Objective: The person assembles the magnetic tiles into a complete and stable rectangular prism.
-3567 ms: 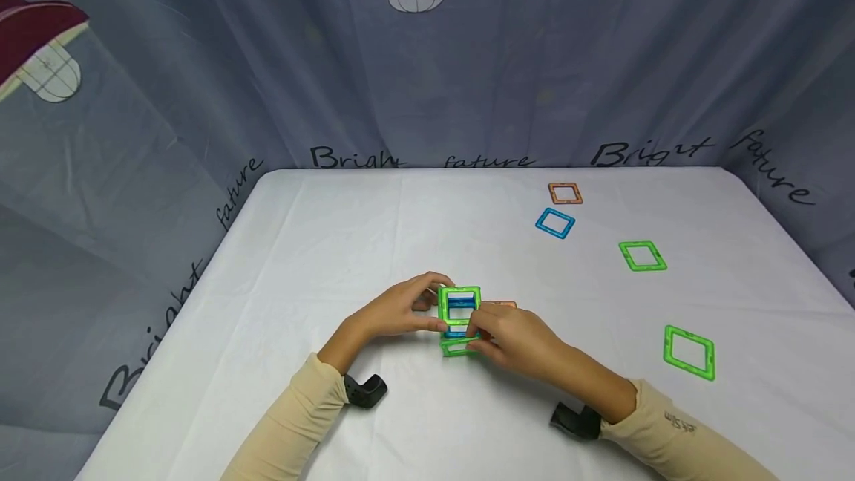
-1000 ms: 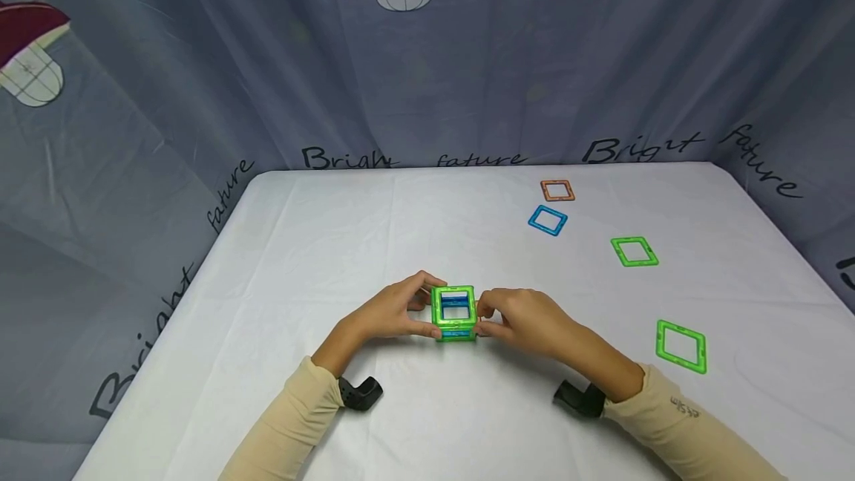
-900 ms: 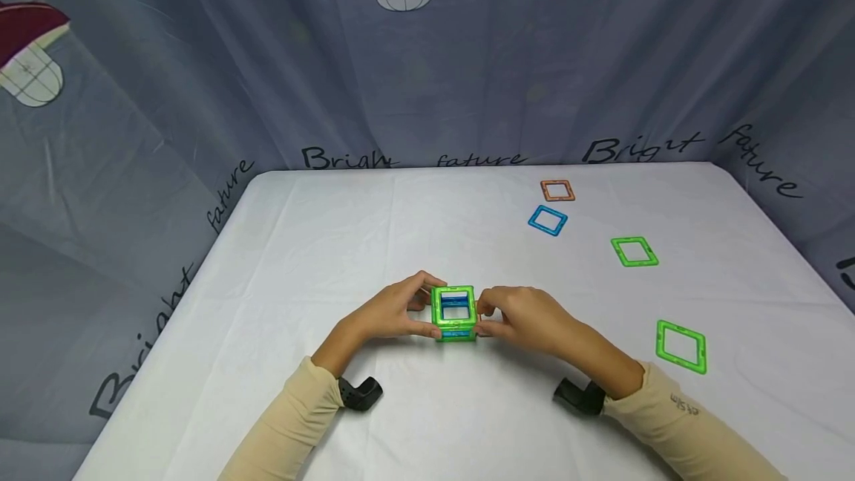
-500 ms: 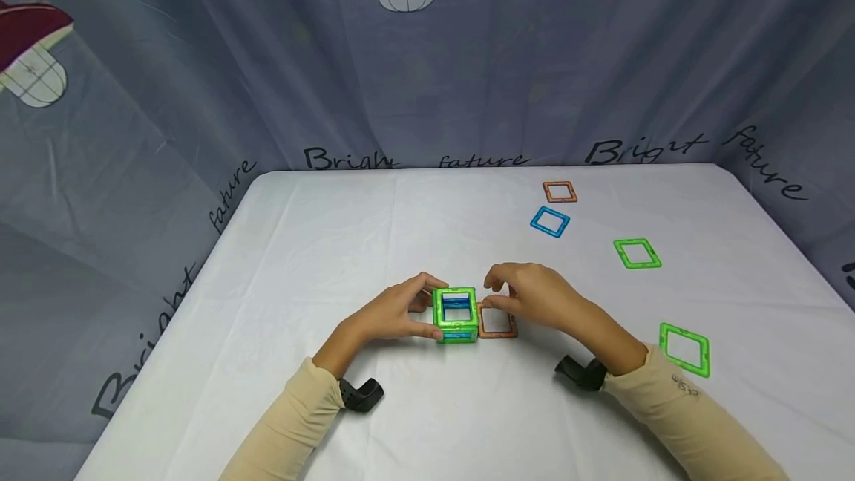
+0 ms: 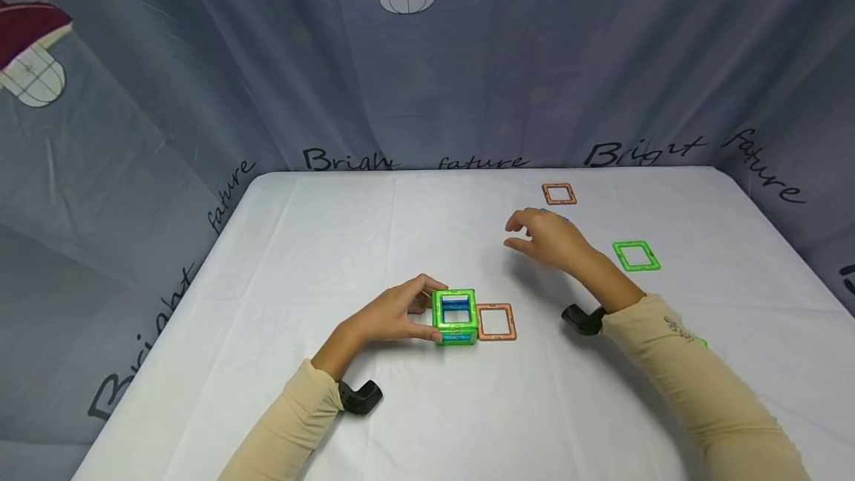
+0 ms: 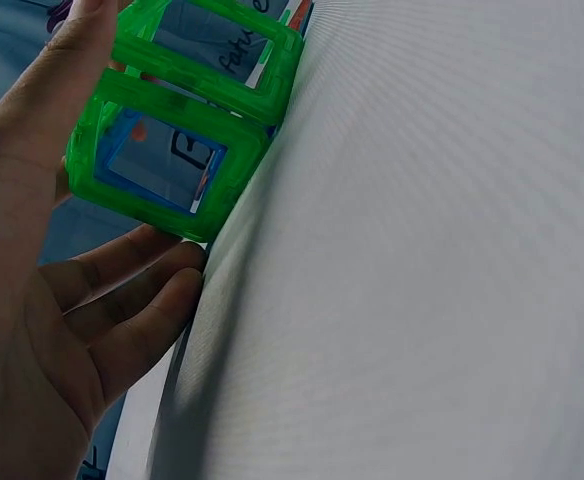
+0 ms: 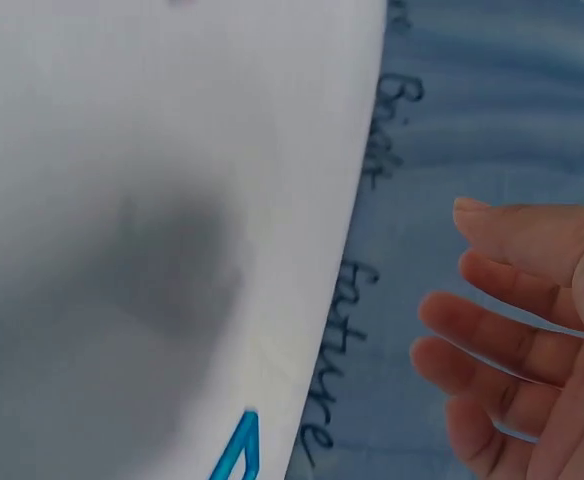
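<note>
In the head view my left hand [image 5: 394, 312] holds a small cube of magnetic tiles [image 5: 456, 327] on the table, thumb at its near left corner and fingers behind. Its top frame is green, with blue frames showing inside. The left wrist view shows two green tile frames [image 6: 187, 108] joined at an edge, the thumb beside them. An orange square tile [image 5: 496, 337] lies flat against the cube's right side. My right hand [image 5: 551, 237] hovers over the table with loosely bent fingers and nothing in them. Beneath it, a blue tile [image 7: 253, 445] is mostly hidden in the head view.
Farther back lies another orange tile [image 5: 562, 202]. A green tile [image 5: 643, 268] lies to the right of my right hand, and the right sleeve [image 5: 695, 370] covers most of a second green tile [image 5: 701, 341]. A grey curtain [image 5: 427, 95] hangs beyond the white table [image 5: 334, 228].
The front green tile has swung up against the cube. My right hand has let go of the orange tile, left flat, and moved away toward the blue tile. The left hand stays put.
</note>
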Motion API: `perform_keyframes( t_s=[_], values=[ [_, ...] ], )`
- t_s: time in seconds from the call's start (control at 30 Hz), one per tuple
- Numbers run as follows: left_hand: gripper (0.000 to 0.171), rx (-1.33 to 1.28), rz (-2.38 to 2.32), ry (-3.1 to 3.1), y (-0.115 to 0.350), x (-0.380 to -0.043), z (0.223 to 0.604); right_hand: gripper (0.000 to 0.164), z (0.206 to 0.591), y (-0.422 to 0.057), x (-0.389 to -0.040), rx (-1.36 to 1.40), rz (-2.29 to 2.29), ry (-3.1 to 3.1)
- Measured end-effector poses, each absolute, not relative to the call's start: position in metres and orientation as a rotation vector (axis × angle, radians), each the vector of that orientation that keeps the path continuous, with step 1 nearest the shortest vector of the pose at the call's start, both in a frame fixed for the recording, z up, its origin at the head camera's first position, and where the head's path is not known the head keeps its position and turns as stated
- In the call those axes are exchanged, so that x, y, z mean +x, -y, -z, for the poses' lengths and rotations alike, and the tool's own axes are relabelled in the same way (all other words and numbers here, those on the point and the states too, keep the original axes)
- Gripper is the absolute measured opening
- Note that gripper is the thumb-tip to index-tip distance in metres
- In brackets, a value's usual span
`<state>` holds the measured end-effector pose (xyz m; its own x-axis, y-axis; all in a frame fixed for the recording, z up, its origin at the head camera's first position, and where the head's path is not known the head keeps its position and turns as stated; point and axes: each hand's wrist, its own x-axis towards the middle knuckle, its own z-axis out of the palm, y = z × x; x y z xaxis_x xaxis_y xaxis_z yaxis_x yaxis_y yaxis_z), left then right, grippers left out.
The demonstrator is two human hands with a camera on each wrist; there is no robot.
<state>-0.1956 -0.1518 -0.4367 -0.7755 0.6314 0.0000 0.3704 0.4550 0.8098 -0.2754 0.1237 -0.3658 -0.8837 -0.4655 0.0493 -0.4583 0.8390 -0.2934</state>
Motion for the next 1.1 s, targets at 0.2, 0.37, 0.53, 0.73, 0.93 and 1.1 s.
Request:
perform_keyframes(
  t_s=[0.2, 0.37, 0.53, 0.73, 0.93, 1.1],
  values=[
    [0.068, 0.843, -1.214, -2.413, 0.153, -0.195, 0.437, 0.03, 0.362, -0.129, -0.298, -0.675, 0.417, -2.996],
    [0.068, 0.848, -1.209, -2.423, 0.153, -0.196, 0.437, 0.033, 0.361, -0.135, -0.31, -0.594, 0.414, -2.969],
    [0.068, 0.852, -1.221, -2.415, 0.153, -0.196, 0.437, 0.036, 0.364, -0.145, -0.323, -0.518, 0.449, -2.955],
    [0.068, 0.859, -1.224, -2.408, 0.153, -0.196, 0.438, 0.042, 0.374, -0.157, -0.336, -0.43, 0.459, -2.926],
    [0.068, 0.845, -1.219, -2.408, 0.153, -0.196, 0.438, 0.048, 0.382, -0.166, -0.344, -0.373, 0.355, -2.868],
    [0.068, 0.842, -1.218, -2.409, 0.153, -0.196, 0.437, 0.052, 0.387, -0.171, -0.348, -0.346, 0.317, -2.829]
  ],
)
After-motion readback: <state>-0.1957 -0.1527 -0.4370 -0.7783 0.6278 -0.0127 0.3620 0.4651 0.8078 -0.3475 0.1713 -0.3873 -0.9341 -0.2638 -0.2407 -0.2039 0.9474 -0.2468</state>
